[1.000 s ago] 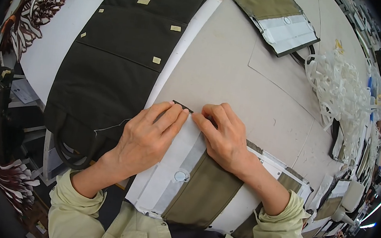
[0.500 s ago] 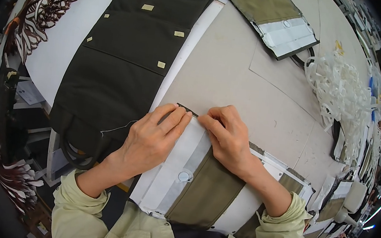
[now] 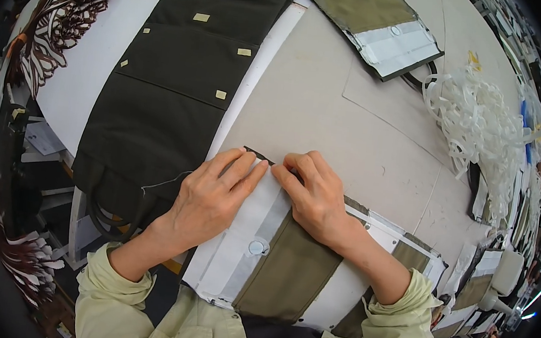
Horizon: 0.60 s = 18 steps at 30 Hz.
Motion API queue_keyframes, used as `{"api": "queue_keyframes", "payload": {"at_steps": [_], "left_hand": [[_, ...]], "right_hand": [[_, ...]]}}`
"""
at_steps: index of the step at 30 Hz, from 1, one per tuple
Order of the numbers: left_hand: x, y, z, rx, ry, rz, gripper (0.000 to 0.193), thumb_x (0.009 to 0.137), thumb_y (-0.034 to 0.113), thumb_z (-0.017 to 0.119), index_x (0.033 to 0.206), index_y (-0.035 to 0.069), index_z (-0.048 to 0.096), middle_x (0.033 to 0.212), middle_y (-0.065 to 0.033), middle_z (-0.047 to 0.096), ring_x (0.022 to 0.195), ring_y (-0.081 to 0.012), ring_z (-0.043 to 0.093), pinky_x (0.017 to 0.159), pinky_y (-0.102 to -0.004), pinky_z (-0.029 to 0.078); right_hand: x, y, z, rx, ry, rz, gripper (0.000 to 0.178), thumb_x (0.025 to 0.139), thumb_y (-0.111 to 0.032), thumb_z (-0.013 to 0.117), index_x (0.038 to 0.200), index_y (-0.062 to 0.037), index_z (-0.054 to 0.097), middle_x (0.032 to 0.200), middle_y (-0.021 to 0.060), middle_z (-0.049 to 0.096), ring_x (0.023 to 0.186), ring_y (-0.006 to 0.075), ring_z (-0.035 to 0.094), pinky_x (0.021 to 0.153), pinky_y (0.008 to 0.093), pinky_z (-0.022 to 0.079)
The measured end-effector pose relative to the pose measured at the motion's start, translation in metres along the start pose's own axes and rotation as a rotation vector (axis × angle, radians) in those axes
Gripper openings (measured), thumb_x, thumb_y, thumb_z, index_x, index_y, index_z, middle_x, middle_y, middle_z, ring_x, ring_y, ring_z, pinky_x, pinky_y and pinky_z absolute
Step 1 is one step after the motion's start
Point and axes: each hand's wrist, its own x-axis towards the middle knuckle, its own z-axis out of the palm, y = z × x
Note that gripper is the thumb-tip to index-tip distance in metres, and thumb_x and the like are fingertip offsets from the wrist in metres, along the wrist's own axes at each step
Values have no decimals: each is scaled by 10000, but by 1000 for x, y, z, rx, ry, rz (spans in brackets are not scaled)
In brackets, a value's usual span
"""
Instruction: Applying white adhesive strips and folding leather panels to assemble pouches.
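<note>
A bag panel of white backing and olive fabric [image 3: 290, 269], with a round white disc [image 3: 256, 248] on it, lies in front of me over the table's near edge. My left hand [image 3: 206, 192] presses its closed fingertips on the panel's far edge, where a thin dark binding strip [image 3: 259, 155] runs. Close beside them, my right hand [image 3: 316, 199] pinches the same edge with thumb and curled fingers. Its fingers hide part of the strip. To the left of my hands lies a dark fabric bag body [image 3: 170, 61] with a loop handle [image 3: 109, 222] and several pale tape pieces.
Another olive and white panel [image 3: 375, 29] lies at the far right, near a tangled heap of translucent strips [image 3: 477, 124]. Brown and white straps [image 3: 70, 13] bunch at the far left. A loose thread [image 3: 165, 182] trails over the dark bag. More panels stack at the right.
The view has shifted a little, so the table's things appear slightly further left. Both hands stay on the panel's far edge, with only small finger movement.
</note>
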Motion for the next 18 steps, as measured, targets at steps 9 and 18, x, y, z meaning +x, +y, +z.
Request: {"api": "queue_keyframes", "payload": {"at_steps": [9,18], "left_hand": [[0,1,3,-4,26,-8,404,797,-12,653,1196,-62,700,1221,-146,663,1139,-293,640,861,-371,587],[-7,1,6,-89,117,-47,473,747,-93,635,1205,-19,726,1171,-141,670,1083,-305,665,830,-393,600]], "right_hand": [[-1,0,1,20,13,32,389,662,104,668,1040,11,670,1006,116,599,829,274,585,659,379,517],[-2,0,2,47,25,90,355,693,99,669,1034,3,648,991,109,597,839,284,588,680,386,524]]}}
